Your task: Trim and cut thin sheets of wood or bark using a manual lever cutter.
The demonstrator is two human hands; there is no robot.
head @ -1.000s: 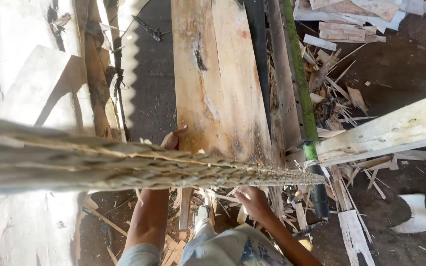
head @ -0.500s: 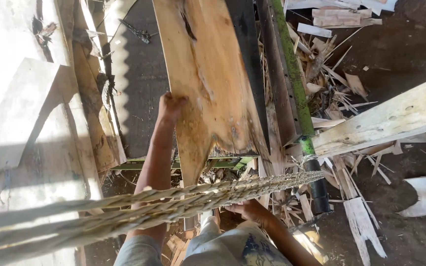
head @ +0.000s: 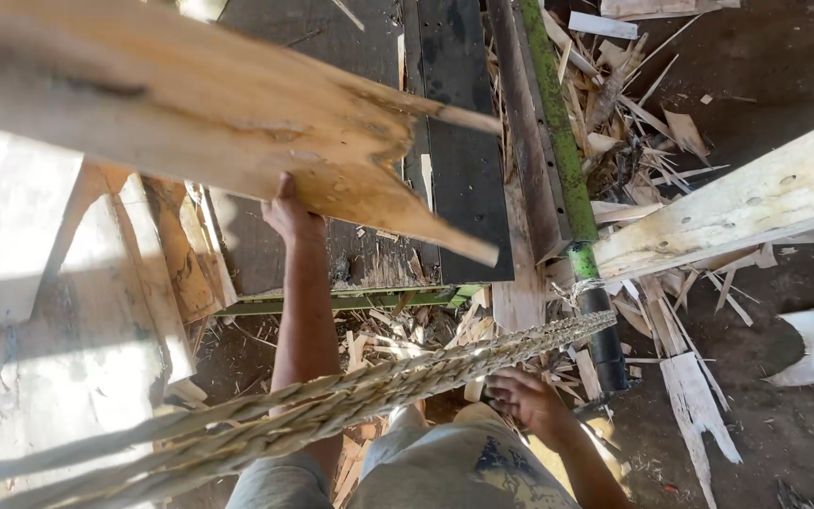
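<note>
Wooden plank [head: 190, 123] raised and tilted across the top, above the dark machine bed [head: 463, 170]. Left hand [head: 289, 215] grips its lower edge from underneath. Braided rope [head: 332, 401] runs diagonally; right hand [head: 529, 401] sits beside it, grip unclear.
</note>
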